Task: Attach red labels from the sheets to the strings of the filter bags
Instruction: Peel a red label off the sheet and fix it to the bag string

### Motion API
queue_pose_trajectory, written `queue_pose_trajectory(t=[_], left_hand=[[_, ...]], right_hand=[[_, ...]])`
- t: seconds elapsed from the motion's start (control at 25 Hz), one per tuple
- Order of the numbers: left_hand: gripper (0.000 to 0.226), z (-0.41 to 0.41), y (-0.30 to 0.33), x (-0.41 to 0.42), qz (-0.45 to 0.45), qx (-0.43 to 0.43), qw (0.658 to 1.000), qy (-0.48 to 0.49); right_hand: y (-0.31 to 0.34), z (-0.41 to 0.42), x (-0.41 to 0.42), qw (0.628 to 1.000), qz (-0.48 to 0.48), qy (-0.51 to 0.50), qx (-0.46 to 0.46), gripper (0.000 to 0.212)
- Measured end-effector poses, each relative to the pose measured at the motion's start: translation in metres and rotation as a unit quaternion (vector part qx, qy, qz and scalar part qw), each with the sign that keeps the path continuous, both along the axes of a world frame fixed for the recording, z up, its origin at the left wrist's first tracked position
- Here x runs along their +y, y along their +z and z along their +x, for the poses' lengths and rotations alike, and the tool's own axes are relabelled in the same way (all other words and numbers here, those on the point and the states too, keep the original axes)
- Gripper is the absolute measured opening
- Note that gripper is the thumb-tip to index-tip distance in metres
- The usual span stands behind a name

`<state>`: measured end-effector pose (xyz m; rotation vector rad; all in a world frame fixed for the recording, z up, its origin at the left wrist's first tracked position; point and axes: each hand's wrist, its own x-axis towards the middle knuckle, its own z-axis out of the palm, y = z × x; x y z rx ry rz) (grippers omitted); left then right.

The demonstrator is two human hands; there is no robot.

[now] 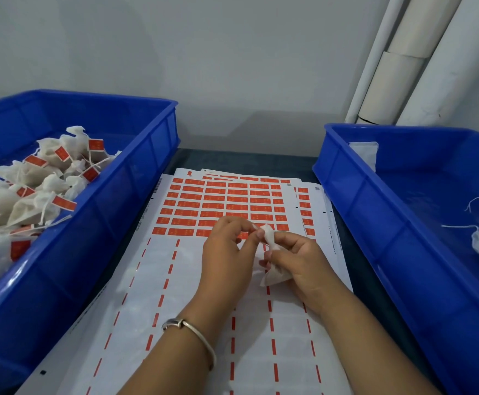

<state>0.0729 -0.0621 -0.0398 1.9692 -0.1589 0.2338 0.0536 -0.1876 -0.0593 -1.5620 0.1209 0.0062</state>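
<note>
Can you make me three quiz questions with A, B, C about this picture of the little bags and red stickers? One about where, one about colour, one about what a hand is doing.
1. Where are the bags that already have red labels?
A. In the crate on the left
B. On the label sheet
C. On the floor

2. What colour are the two crates?
A. Green
B. Blue
C. Yellow

3. What is the right hand doing?
A. Lying flat on the sheet
B. Reaching into a crate
C. Holding a filter bag

Answers:
1 A: the labelled bags are piled in the left crate.
2 B: the left crate and the right crate are both blue.
3 C: the right hand has its fingers curled in a grip round a white filter bag, just over the label sheet, with the left hand close against it.
</note>
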Motion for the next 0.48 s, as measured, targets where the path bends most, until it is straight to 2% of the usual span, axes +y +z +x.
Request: queue_pose_trajectory(t=[0.2,0.36,0.48], left_hand=[[0.007,0.0053,-0.0045,0.0006,0.012,0.004,1.0,0.017],[0.008,0.0057,-0.0068,-0.0009,0.018,0.002,0.999,0.044],[0.008,0.0088,-0.0041,0.0049,-0.002,0.007,0.994,0.111]], right_hand=[[-0.0006,-0.001,0.0018,1.0,-0.013,-0.009,-0.004,0.026],[-0.0001,-0.0014,0.0003,0.999,0.032,0.005,-0.006,0.045],[0.001,-0.0028,-0.0026,0.999,0.041,0.026,-0.007,0.047]])
